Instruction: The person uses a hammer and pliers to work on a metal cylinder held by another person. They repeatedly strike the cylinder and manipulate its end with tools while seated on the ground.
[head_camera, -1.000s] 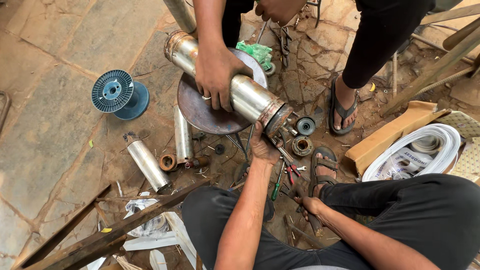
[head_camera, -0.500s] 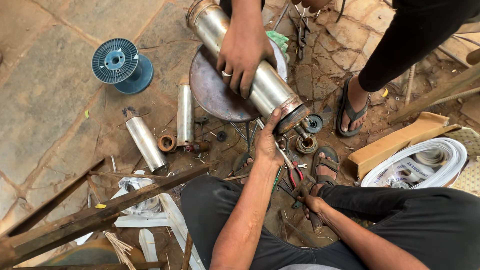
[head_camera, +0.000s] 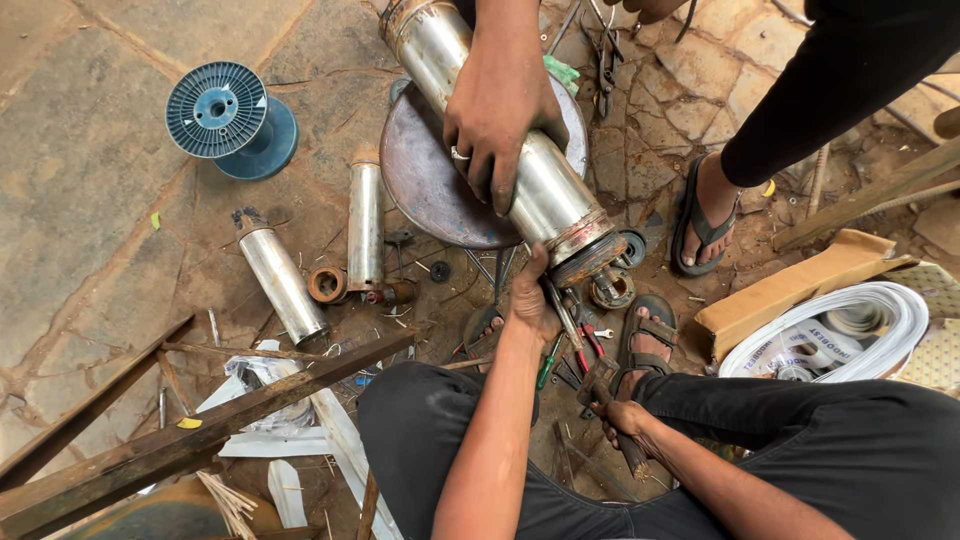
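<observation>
The left hand (head_camera: 528, 300) clenches a thin tool against the big metal tube's (head_camera: 520, 160) end. The right hand (head_camera: 625, 420) grips a hammer (head_camera: 605, 395). Next, a careful tap seems needed.

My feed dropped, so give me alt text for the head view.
The left hand holds a tool against the rusty end of a steel cylinder, which another person's hand steadies on a round stool. The right hand grips a hammer.
</observation>
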